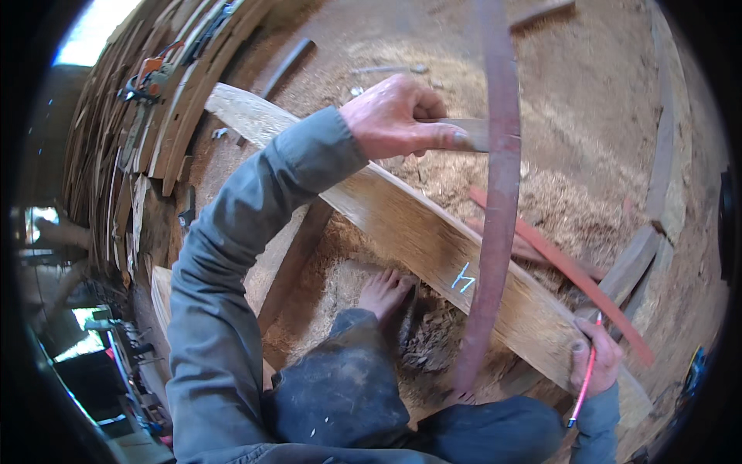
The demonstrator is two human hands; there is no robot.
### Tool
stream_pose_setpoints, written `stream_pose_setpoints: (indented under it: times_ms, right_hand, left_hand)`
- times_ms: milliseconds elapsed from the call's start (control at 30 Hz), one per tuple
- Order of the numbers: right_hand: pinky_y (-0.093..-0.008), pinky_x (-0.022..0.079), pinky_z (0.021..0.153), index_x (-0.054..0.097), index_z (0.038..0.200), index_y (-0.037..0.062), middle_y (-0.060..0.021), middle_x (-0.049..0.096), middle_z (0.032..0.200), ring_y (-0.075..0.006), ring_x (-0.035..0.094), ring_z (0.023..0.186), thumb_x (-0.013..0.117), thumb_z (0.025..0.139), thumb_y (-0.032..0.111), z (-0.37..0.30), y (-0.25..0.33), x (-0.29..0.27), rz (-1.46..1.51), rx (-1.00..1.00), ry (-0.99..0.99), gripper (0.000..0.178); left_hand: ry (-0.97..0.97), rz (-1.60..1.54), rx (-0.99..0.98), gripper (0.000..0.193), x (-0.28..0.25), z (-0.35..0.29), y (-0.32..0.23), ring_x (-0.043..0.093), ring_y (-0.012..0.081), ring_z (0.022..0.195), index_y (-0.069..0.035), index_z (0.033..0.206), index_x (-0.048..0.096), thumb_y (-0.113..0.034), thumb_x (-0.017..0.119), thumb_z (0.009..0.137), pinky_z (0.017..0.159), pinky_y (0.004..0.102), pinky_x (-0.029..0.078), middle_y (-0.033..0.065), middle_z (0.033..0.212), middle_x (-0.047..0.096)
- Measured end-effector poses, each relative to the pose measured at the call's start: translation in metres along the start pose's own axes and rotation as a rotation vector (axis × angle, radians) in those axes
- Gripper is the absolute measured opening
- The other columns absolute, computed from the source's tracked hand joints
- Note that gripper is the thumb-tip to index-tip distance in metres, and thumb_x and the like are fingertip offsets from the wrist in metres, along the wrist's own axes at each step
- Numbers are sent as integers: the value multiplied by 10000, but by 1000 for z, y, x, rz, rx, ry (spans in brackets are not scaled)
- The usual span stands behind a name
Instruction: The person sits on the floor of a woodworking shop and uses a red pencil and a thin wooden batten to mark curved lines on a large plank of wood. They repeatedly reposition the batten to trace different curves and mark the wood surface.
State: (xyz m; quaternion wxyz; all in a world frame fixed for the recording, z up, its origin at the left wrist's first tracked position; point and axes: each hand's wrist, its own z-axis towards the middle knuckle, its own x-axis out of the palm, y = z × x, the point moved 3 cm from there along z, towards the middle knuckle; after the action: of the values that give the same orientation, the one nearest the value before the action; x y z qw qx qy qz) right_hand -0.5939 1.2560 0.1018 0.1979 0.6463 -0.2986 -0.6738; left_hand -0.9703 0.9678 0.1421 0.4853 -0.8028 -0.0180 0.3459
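My left hand (406, 120) is closed around the short, pale crosspiece of what looks like a wooden square. Its long, reddish, thin blade (501, 185) is raised above a pale plank (386, 209) and passes across it in my view. The plank slants from upper left to lower right and bears a light blue chalk mark. Near its lower right end, my right hand (599, 357) grips a red pencil (587, 383) with the point upward. The fingers of that hand rest against the plank's edge.
Sawdust and shavings cover the ground (433, 62). A red strip (576, 267) lies beyond the plank, near timber offcuts (630, 263). Boards (174, 93) are stacked at the upper left, with an orange chainsaw (147, 81) on them. My bare foot (386, 294) is beside the plank.
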Motion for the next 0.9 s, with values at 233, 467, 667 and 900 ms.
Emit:
stream_pose_setpoints:
  times_ms: [233,467,667,900]
  right_hand:
    - [-430,584,937,713,1088,-37,-243,760,1068,-402,751,1018,689,933,236,9,18,-12,75,336,86,314]
    - [-443,588,884,711,1072,-39,-234,755,1048,-403,745,949,696,876,128,18,41,-3,-16,449,-10,258]
    - [-439,585,686,763,991,-35,-197,762,920,-345,749,807,574,1013,360,1,148,17,27,450,-187,438]
    - [-427,565,964,784,1059,-70,-245,649,1389,-345,710,1132,597,1043,312,-30,186,151,729,724,-239,426]
  left_hand:
    - [460,153,165,704,34,43,10,696,226,624,20,949,754,-670,812,818,574,371,562,133,718,724]
    - [569,46,172,579,53,35,17,726,272,679,-5,976,743,-551,860,823,621,384,563,144,758,714]
    - [603,59,215,569,52,21,17,697,299,756,18,1065,728,-425,931,771,670,383,539,156,848,696]
    - [564,88,188,593,27,12,35,687,305,771,27,1089,729,-404,951,747,687,383,513,162,879,706]
